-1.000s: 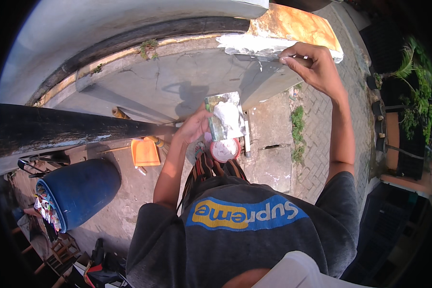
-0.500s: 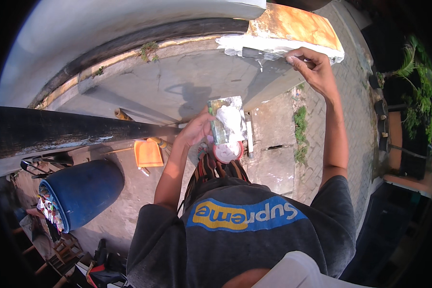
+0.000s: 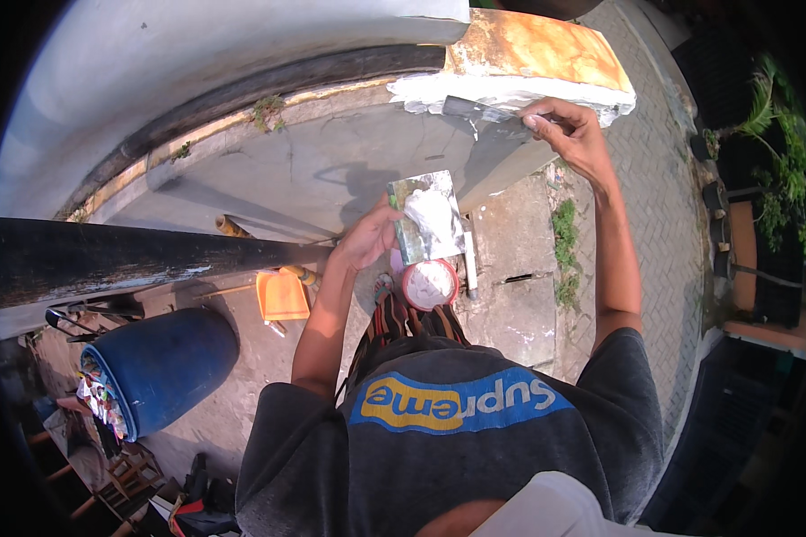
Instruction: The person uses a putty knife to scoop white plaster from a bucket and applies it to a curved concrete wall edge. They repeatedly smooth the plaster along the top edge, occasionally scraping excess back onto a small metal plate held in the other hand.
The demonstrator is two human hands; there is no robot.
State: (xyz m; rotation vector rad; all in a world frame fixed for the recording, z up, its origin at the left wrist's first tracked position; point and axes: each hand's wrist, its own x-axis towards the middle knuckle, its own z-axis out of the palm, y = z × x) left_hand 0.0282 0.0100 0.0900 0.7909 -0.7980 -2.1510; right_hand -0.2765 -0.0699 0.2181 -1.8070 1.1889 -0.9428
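Observation:
My left hand [image 3: 369, 238] grips the edge of a square flat board [image 3: 407, 243] that carries a mound of white putty [image 3: 431, 213]. Up at the wall's ledge, my right hand [image 3: 571, 136] pinches a thin, dark, wide-bladed putty scraper [image 3: 482, 115]. The blade slants across the lower edge of a ragged white putty band [image 3: 546, 92]; whether it touches the wall I cannot tell. This band runs along the rim of the orange-stained ledge [image 3: 542, 49]. Below the board, a round reddish bucket [image 3: 455, 288] of white putty stands on the ground by my feet.
A dark beam [image 3: 134, 261] crosses at left. Beneath it are an orange dustpan [image 3: 282, 295] and a blue barrel [image 3: 175, 362] lying on its side, rubbish at its mouth. A white pipe [image 3: 471, 259] lies beside the bucket. Paving [image 3: 645, 206] and plants [image 3: 766, 134] are at right.
The scraper has tilted and come down slightly from the putty band, its right end lower. My right hand has shifted a little left and down. The board stays in my left hand, slightly turned.

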